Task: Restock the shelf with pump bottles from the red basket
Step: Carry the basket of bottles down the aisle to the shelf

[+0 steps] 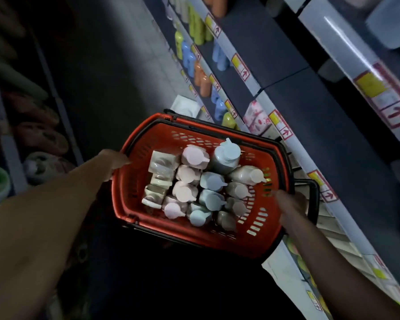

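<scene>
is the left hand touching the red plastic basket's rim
Touching. The head view shows the left hand with its fingers over the left rim of the red plastic basket, no gap between them.

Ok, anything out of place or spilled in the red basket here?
One beige bottle lies tipped toward the red basket wall on the shelf side, while the other pump bottles stand upright. No spill shows. The picture is dim and blurred.

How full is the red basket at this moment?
Nearly full. The red basket holds rows of pump bottles plus clear packets along one side, covering almost all its floor.
</scene>
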Demonstrator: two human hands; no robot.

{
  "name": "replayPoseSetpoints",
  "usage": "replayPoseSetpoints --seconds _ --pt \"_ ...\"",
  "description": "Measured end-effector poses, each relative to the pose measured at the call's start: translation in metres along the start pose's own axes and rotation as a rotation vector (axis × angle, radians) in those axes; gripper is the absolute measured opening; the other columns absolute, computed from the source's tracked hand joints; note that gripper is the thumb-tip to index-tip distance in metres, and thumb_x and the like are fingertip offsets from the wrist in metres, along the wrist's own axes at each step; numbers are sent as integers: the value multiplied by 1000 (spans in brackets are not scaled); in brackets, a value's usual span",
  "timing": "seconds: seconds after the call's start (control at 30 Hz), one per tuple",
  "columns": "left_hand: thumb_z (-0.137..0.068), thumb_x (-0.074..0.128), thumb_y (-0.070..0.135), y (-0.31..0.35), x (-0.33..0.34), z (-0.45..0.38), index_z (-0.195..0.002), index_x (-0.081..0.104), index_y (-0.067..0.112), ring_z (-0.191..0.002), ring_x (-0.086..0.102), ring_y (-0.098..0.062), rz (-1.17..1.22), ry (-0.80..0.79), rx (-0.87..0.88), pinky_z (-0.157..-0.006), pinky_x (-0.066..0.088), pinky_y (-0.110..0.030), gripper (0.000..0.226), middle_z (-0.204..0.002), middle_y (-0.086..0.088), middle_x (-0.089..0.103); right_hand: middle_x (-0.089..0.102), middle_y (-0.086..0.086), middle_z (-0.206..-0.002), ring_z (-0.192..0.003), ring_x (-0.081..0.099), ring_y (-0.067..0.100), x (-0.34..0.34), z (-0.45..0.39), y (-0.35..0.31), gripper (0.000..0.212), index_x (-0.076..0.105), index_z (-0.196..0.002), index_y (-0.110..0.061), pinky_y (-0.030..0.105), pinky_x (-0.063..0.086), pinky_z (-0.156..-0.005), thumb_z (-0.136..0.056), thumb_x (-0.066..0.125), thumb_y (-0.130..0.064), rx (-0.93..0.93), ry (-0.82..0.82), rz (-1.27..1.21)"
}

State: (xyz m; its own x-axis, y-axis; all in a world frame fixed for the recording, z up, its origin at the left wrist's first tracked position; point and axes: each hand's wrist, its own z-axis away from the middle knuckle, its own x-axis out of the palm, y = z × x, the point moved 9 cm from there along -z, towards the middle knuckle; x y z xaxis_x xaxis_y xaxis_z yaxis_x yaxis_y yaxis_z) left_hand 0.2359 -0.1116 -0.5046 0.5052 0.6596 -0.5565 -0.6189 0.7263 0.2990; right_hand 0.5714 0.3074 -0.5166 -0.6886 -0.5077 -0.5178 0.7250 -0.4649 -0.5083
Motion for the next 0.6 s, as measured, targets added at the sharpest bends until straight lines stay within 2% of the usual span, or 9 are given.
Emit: replayPoseSetpoints --seconds 0.07,0.17,0.23,0.33,0.4,0.43,0.5,0.53,0.6 --pt "-89 72 4 22 1 -6 -119 62 -7 -92 66 -32 -39 6 34 -50 54 -35 33 -106 -24 66 72 24 -113 -98 72 38 -1 -1 0 53 69 -120 2 55 60 -85 -71 81 -14 36 19 -45" --pt "-89 70 3 52 4 -17 -125 61 -9 -95 67 -36 -79 6 75 -58 57 -37 39 -117 -30 67 66 24 -126 -111 66 41 3 -7 6 66 58 -132 1 57 56 -94 -74 81 -18 97 5 -121" --pt "-89 69 2 71 8 -22 -125 61 -10 -83 67 -37 -97 -27 126 -63 54 -40 38 -107 -29 67 62 25 -132 -117 63 41 3 -9 8 69 53 -138 2 52 54 -98 -77 81 -16 115 14 -164" --pt "-89 66 -2 97 16 -32 -120 62 -12 -57 63 -31 -101 -61 173 -49 57 -33 33 -105 -30 64 61 27 -132 -118 63 42 -1 -10 12 65 51 -137 5 48 54 -96 -81 78 -13 134 62 -212" --pt "-90 61 -7 113 25 -39 -99 71 -10 -63 64 -34 -42 -102 205 -63 61 -35 14 -97 -30 69 57 24 -139 -124 59 40 -2 -5 13 75 45 -143 4 53 51 -103 -80 80 -17 154 94 -224" --pt "-91 57 -9 120 29 -44 -76 75 -4 -57 66 -31 -29 -125 208 -65 62 -33 24 -78 -25 72 56 22 -141 -127 58 39 2 -5 15 80 42 -146 3 53 49 -105 -80 82 -18 175 79 -252" --pt "-92 51 -13 136 41 -52 -46 71 3 -40 65 -20 -16 -233 251 -44 56 -24 52 -48 -11 66 58 22 -139 -121 61 36 7 -5 20 76 43 -147 1 46 51 -101 -84 79 -19 194 86 -256" --pt "-92 51 -13 145 47 -57 -49 73 2 -42 66 -20 -35 -258 276 -45 57 -25 51 -50 -12 67 61 24 -132 -111 65 33 9 -4 23 67 46 -144 3 40 54 -92 -87 76 -17 186 99 -274" --pt "-91 52 -11 173 60 -64 -85 74 -12 -69 67 -35 -95 -306 331 -80 60 -41 23 -80 -30 67 70 23 -109 -86 67 28 8 -1 33 47 60 -128 5 30 55 -70 -87 73 -13 179 159 -329"
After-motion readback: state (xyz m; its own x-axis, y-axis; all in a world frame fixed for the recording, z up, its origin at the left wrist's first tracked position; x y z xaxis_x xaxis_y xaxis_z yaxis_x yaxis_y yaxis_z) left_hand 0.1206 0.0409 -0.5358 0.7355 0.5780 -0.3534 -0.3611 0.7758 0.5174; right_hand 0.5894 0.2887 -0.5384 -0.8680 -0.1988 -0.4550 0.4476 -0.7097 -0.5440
